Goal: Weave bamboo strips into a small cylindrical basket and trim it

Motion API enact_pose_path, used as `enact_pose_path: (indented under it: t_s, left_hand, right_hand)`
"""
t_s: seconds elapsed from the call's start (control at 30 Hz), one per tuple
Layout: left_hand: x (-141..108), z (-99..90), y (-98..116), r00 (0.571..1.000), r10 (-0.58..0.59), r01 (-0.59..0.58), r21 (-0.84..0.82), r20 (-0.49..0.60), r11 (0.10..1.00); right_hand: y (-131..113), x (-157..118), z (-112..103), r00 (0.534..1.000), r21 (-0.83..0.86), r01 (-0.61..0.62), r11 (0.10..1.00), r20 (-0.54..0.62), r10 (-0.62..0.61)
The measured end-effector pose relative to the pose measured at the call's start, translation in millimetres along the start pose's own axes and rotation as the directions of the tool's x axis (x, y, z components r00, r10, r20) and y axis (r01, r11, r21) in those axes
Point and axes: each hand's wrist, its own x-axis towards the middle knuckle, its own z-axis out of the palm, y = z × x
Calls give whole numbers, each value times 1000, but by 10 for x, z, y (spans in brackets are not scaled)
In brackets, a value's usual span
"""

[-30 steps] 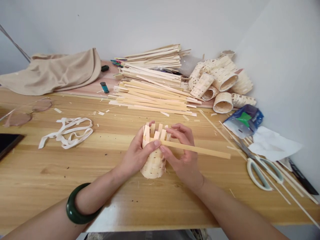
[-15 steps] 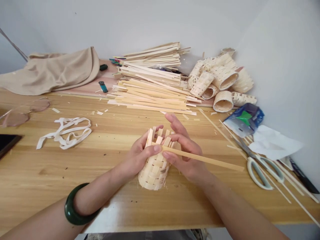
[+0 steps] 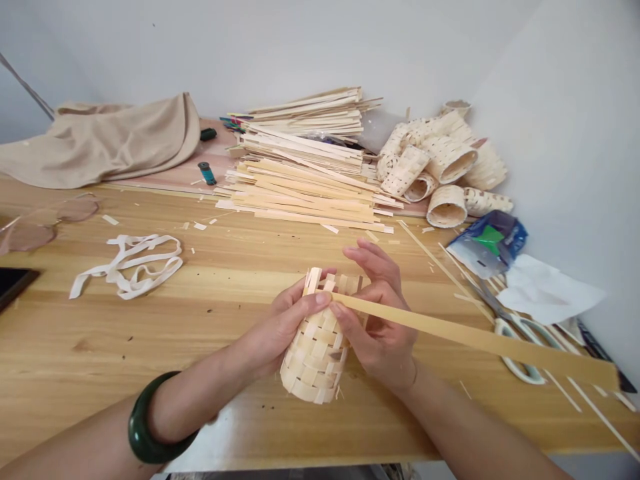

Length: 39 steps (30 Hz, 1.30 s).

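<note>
A small cylindrical basket [image 3: 314, 353], woven from pale wood strips, is tilted between my hands with its upright strip ends facing away. My left hand [image 3: 293, 320] is wrapped round its left side, the thumb pressing near the rim. A long yellowish strip [image 3: 450, 327] runs from under that thumb out to the right, over the scissors. My right hand [image 3: 383, 320] is at the basket's right side, its thumb and a bent finger closed at the strip near the rim, other fingers raised. The strip's inner end is hidden in the weave.
Piles of flat wood strips [image 3: 305, 190] lie at the back, beside a heap of woven cylinders [image 3: 445, 157]. Scissors [image 3: 520, 347], a blue packet [image 3: 490, 241] and white paper [image 3: 550, 287] are at right. A white ribbon [image 3: 133, 267], a thread spool [image 3: 206, 173] and beige cloth [image 3: 125, 143] are at left.
The basket and both hands have shifted slightly right and toward me. The strip's free end has swung closer to the camera and reaches further right, now crossing the scissors' handles.
</note>
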Motion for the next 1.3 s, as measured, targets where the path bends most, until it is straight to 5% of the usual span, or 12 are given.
enact_pose_path:
  t_s: [0.37, 0.5, 0.63, 0.87, 1.1, 1.3]
  left_hand:
    - [-38, -19, 3, 1000, -18, 18, -14, 3, 1000]
    - [-30, -59, 29, 1000, 7, -7, 5, -23, 1000]
    - [-32, -59, 71, 997, 37, -35, 41, -66, 999]
    - [-20, -54, 94, 995, 30, -26, 34, -100, 999]
    - [-25, -50, 134, 966, 154, -137, 92, -206, 986]
    - [-38, -16, 195, 949, 170, -154, 81, -266, 985]
  right_hand:
    - [63, 98, -115, 974, -117, 225, 967, 65, -218]
    - [133, 187, -256, 927, -172, 353, 920, 195, -319]
    - [175, 244, -335, 927, -41, 263, 964, 288, -241]
    - [229, 143, -276, 888, -202, 458, 866, 140, -437]
    - [145, 78, -237, 902, -410, 428, 805, 136, -410]
    - [143, 26, -144, 957, -277, 292, 916, 87, -278]
